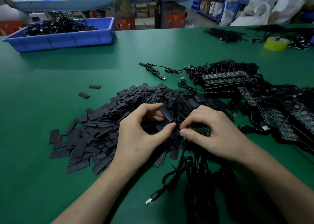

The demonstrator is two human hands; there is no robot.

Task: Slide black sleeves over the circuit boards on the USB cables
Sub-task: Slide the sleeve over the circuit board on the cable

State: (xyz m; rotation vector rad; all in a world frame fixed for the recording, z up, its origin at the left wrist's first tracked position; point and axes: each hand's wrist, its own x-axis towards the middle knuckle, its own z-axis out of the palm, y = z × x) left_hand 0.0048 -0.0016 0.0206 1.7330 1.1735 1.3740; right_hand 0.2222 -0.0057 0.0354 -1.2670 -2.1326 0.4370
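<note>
My left hand (144, 132) pinches a flat black sleeve (167, 113) between thumb and fingers above a big pile of black sleeves (102, 121). My right hand (214, 132) grips a small circuit board (202, 129) and its thumb meets the left thumb at the sleeve's lower end. The board's black USB cable (176, 172) loops down toward me and ends in a USB plug (152, 198). Whether the board has entered the sleeve is hidden by my fingers.
Rows of bare circuit boards with cables (227, 80) lie at the right on the green table (51, 80). A blue bin (68, 38) of cables stands far left, a yellow tape roll (276, 43) far right. Two stray sleeves (84, 95) lie left of the pile.
</note>
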